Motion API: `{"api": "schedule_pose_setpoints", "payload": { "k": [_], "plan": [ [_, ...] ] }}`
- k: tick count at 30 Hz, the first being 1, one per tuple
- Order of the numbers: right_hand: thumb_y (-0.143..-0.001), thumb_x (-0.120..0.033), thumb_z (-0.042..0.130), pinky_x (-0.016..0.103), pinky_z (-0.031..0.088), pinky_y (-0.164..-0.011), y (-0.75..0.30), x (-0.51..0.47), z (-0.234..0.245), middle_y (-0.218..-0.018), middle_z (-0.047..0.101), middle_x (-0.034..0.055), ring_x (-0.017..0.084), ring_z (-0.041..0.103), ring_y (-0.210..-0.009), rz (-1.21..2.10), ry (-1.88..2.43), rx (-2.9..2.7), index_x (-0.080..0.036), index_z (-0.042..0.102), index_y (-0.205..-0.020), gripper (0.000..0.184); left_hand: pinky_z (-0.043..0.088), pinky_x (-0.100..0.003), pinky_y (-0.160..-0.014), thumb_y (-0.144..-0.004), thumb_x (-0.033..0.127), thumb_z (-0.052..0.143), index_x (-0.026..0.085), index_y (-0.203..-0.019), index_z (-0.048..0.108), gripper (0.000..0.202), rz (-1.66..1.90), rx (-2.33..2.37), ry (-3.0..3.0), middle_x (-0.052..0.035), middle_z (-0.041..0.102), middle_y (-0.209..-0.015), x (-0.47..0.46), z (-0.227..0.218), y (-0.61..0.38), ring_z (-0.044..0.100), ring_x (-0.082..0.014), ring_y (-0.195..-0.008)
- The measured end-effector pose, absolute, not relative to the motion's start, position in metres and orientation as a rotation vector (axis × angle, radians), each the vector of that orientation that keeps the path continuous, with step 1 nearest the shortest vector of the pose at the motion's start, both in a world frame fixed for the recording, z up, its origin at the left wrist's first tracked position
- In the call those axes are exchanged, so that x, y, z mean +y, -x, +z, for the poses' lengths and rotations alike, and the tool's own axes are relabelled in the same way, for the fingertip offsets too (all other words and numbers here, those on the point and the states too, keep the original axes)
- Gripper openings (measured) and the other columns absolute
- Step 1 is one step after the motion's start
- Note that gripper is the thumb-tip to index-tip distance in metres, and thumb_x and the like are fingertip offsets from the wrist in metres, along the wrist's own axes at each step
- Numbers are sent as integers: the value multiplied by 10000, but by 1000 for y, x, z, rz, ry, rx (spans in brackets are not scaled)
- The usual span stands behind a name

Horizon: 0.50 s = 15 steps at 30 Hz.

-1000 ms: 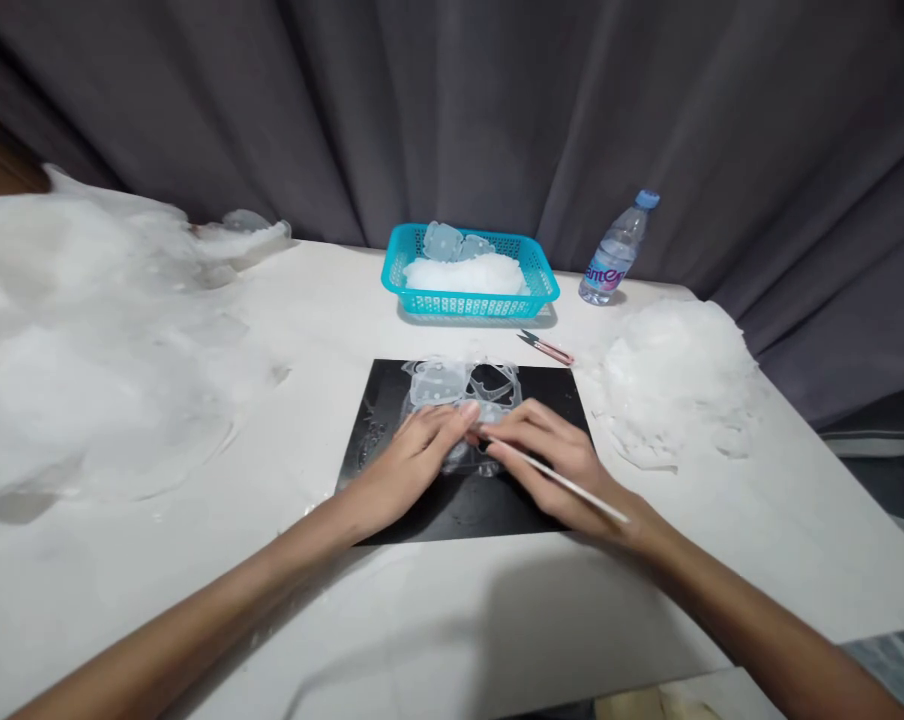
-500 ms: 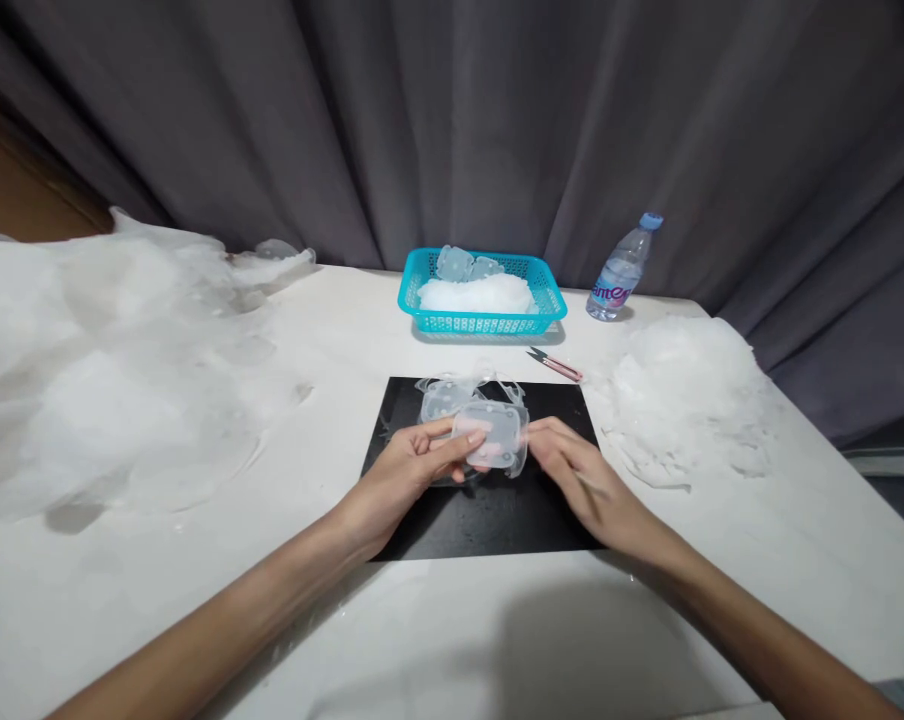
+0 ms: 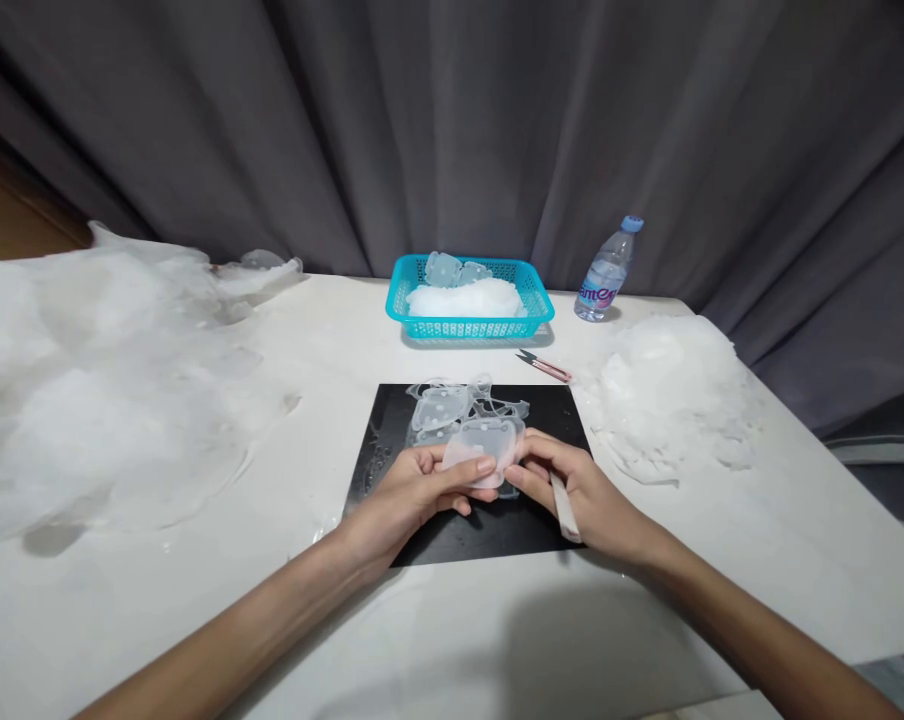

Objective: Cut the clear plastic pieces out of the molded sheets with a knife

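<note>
My left hand point(image 3: 429, 485) is closed on a translucent, rounded-square plastic or silicone piece point(image 3: 489, 440), thumb on top and fingers beneath. At the right edge of that piece, my right hand point(image 3: 572, 480) has its fingertips pinched together. A slim pale stick-like tool point(image 3: 566, 510) pokes out below the right palm; its working tip is hidden by the fingers. Both hands are above a black mat point(image 3: 489, 530). Behind the held piece, similar translucent pieces point(image 3: 441, 408) with thin frame-like scraps lie on the mat.
Beyond the mat stands a turquoise basket point(image 3: 471, 328) holding white material and clear pieces. Pink-handled thread snips point(image 3: 544, 367) lie before it. A water bottle point(image 3: 604, 275) stands to the right. Piles of translucent white material flank the mat, a large one point(image 3: 99, 390) left and a smaller one point(image 3: 669, 390) right.
The held piece has tilted and my right fingers have moved in closer against its right edge. The pale tool in my right hand shows more clearly. The whole view has shifted slightly.
</note>
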State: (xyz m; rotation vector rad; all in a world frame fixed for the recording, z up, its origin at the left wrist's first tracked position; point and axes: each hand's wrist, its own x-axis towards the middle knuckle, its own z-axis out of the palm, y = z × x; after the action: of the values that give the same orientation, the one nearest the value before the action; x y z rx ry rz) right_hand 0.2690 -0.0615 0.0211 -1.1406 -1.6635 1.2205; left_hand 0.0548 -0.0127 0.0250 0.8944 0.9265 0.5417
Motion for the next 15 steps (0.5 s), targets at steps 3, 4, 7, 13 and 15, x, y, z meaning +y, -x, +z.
{"api": "schedule_pose_setpoints", "payload": {
  "k": [3, 4, 7, 13, 15],
  "plan": [
    [-1054, -410, 577, 260, 412, -693, -270, -62, 22, -932, 527, 6, 129, 454, -749, 1211, 1151, -1685, -207, 666, -978, 234, 480, -179, -595, -763, 394, 926, 131, -904, 800, 323, 582, 924, -893, -69, 791, -835, -14, 26, -56, 698, -133, -759],
    [-1055, -396, 573, 259, 412, -693, -270, -62, 23, -932, 532, 7, 128, 460, -745, 1195, 1155, -1694, -207, 665, -977, 224, 481, -183, -600, -761, 390, 926, 130, -905, 797, 324, 595, 920, -890, -65, 787, -823, -15, 27, -57, 692, -131, -752],
    [-1047, -325, 566, 259, 415, -694, -267, -63, 20, -948, 563, 12, 130, 498, -754, 1087, 1176, -1733, -209, 648, -951, 171, 491, -194, -622, -736, 375, 939, 126, -887, 785, 329, 616, 929, -863, -57, 772, -789, -18, 27, -61, 673, -127, -728],
    [-918, -140, 571, 321, 439, -788, -271, -51, -4, -929, 609, 35, 200, 590, -866, 615, 1369, -1907, -217, 548, -853, 103, 500, -189, -610, -687, 389, 962, 116, -797, 768, 353, 551, 911, -826, -34, 739, -725, -24, 29, -67, 621, -97, -636],
    [-905, -134, 583, 333, 445, -821, -280, -46, -4, -953, 634, 45, 211, 604, -912, 595, 1376, -1911, -215, 566, -854, 96, 511, -199, -608, -694, 410, 958, 124, -811, 765, 364, 528, 896, -865, -38, 749, -733, -23, 30, -64, 637, -109, -637]
  ]
}}
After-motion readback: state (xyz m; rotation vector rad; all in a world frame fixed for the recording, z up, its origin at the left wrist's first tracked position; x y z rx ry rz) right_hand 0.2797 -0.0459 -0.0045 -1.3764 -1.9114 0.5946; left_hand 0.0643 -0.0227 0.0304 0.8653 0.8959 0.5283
